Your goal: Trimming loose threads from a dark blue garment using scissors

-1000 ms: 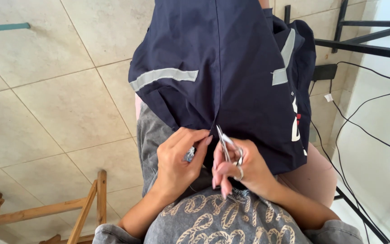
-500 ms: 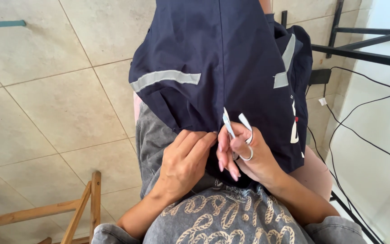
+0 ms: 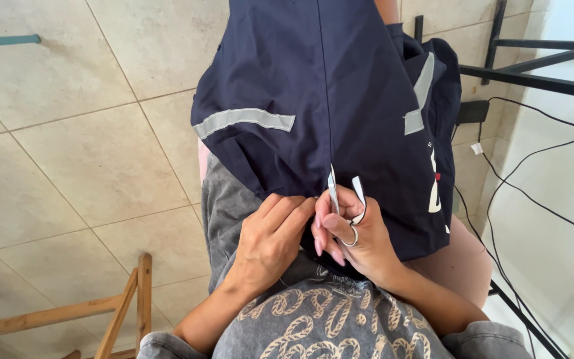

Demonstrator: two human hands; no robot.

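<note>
Your right hand [image 3: 357,236] now holds the thread snips [image 3: 345,193] with blades spread — a second ago they sat closed — while your left hand [image 3: 270,236] slides right along the navy garment's [image 3: 327,86] hem.

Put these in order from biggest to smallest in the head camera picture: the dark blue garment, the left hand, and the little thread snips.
1. Dark blue garment, by far the largest.
2. Left hand.
3. Thread snips, held in the right hand, which hides part of them.

Beige tiled floor [image 3: 68,159]; wooden frame [image 3: 124,309] lower left; black metal rack [image 3: 533,73], black cables [image 3: 539,213] at right
</note>
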